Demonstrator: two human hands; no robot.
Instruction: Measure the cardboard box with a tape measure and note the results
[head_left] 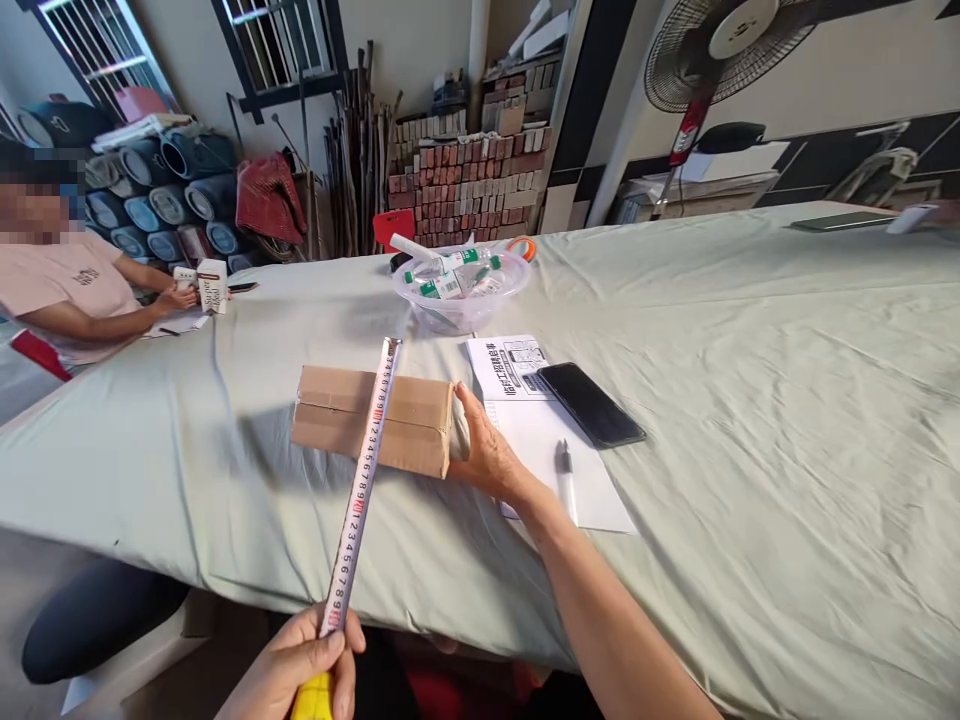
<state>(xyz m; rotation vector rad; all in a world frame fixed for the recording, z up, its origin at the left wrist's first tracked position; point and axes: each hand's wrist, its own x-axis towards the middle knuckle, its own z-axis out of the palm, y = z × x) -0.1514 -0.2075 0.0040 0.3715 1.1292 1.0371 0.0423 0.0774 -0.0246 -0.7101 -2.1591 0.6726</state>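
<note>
My left hand (304, 655) is closed on a yellow tape measure (313, 697) at the table's near edge. Its pulled-out blade (352, 520) slants up and away, crossing over a brown cardboard box (337, 408), and its end hook shows just past the box's far side. At the box's right end is my right hand (484, 450), thumb and fingers apart, touching or nearly touching the end face. Some of its fingers are hidden. Just right of that hand lie white paper sheets (525, 440) with printing, a pen (567, 480) and a black phone (592, 403).
A clear plastic basin (457, 312) of bottles stands behind the box, with orange tape (523, 247) at its rim. Across the table's left end, a person (82, 290) in a pink shirt holds a small white box (212, 286). A black stool (105, 620) is at lower left.
</note>
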